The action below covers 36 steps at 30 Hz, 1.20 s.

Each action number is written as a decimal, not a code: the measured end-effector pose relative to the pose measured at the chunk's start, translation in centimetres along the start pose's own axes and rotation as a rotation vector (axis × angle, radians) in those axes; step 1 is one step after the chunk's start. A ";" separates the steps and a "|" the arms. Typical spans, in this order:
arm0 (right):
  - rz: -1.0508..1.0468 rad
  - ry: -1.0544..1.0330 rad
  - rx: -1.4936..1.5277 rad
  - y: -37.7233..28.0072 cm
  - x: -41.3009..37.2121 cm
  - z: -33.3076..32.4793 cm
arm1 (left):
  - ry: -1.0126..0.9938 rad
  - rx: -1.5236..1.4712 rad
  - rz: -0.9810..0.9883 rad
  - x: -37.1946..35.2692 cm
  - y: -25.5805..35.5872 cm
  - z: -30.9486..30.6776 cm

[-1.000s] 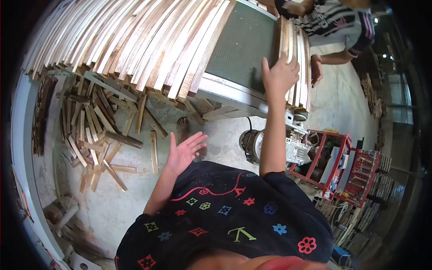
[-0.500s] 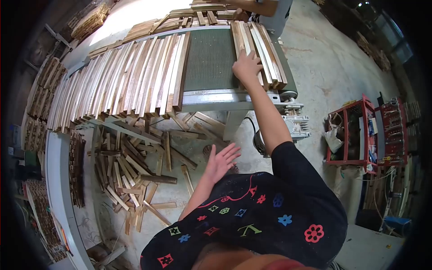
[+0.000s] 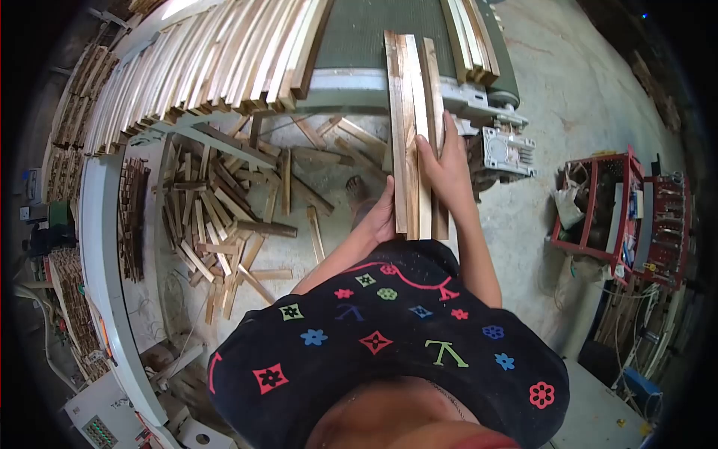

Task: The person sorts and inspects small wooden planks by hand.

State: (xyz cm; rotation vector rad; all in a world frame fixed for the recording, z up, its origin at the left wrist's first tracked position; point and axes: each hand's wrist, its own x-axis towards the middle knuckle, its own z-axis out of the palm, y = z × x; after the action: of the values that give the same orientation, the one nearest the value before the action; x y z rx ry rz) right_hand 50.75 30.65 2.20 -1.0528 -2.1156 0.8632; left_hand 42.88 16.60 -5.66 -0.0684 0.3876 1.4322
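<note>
Several wooden strips (image 3: 407,142) form a small bundle in front of me, their far ends over the green conveyor belt (image 3: 366,45) and their near ends close to my shirt. My left hand (image 3: 383,215) grips the bundle's left side near its lower end, its fingers partly hidden beneath. My right hand (image 3: 449,170) closes round the right side, thumb on top. One strip on the right lies slightly apart from the others. A few more strips (image 3: 471,41) rest at the belt's right end.
A long row of strips (image 3: 202,67) lies along the belt's left part. Loose offcuts (image 3: 224,217) are heaped on the floor below. A motor (image 3: 505,153) juts out under the belt's right end. A red tool cart (image 3: 594,206) stands right; a grey control box (image 3: 105,419) is lower left.
My right hand has drawn several strips off the belt toward me. My left hand, open and raised before, now holds their left side. The view has tipped down; the other person is out of sight.
</note>
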 end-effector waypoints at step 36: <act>-1.084 -2.106 -0.800 -10.3 9.4 10.3 | -0.055 -0.308 -0.208 -4.1 0.4 -2.1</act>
State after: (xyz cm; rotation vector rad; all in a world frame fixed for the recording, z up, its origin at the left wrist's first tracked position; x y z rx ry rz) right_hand 33.90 30.83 6.10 1.8617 -3.8193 0.2581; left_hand 41.67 12.20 -6.31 -0.3095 0.1080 1.2747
